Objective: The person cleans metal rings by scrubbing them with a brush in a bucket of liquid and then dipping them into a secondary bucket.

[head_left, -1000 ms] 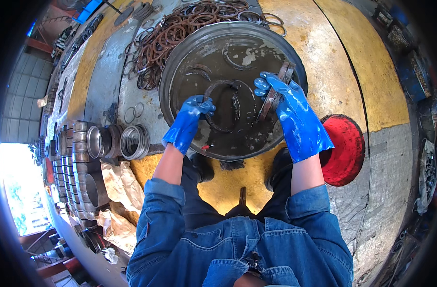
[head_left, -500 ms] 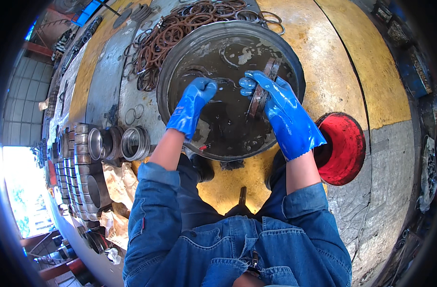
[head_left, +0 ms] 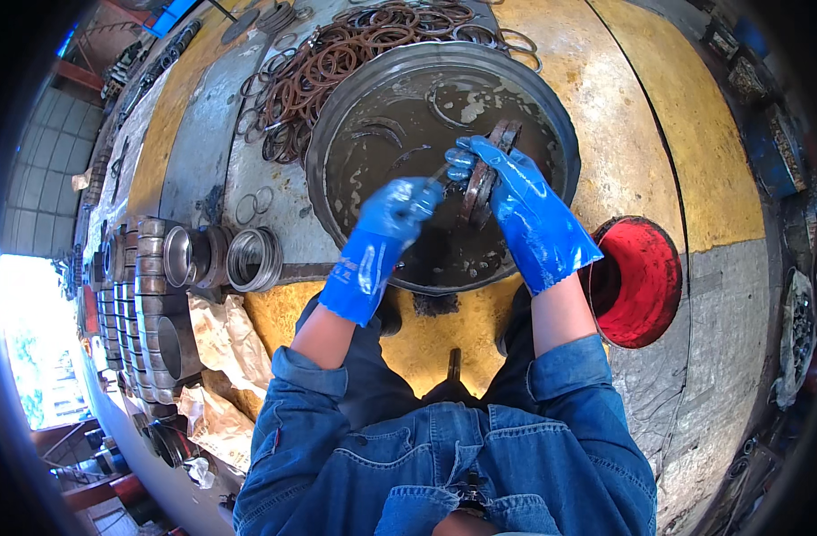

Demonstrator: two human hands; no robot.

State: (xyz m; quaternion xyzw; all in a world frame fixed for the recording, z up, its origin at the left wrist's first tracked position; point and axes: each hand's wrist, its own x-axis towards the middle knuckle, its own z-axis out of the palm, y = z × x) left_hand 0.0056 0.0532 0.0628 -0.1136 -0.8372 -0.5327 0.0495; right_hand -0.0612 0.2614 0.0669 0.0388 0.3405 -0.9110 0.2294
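Rings (head_left: 474, 202), mid-frame: right hand (head_left: 516, 186) fingers clasp them; left hand (head_left: 394, 214) curled, hold unclear. Likely wet handling; next needs steady grip.

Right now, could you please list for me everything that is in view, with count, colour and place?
Basin: one, grey, centre, holding murky liquid
Held rings: at least two, dark brown, over the basin
Part-sunken rings: several, dark, in the liquid
Ring heap: one, mostly rusty brown, beyond the basin
Thin rings: two, grey, floor left of the basin
Metal sleeves: many, grey, left
Crumpled paper: count unclear, tan, beside the sleeves
Round container: one, red inside, right of the basin
Floor: one, yellow and grey, all around
Denim jacket: one, blue, lower centre
Left hand: one, blue-gloved, blurred, over the basin
Right hand: one, blue-gloved, gripping the held rings
Dark edges: too unclear to itemise
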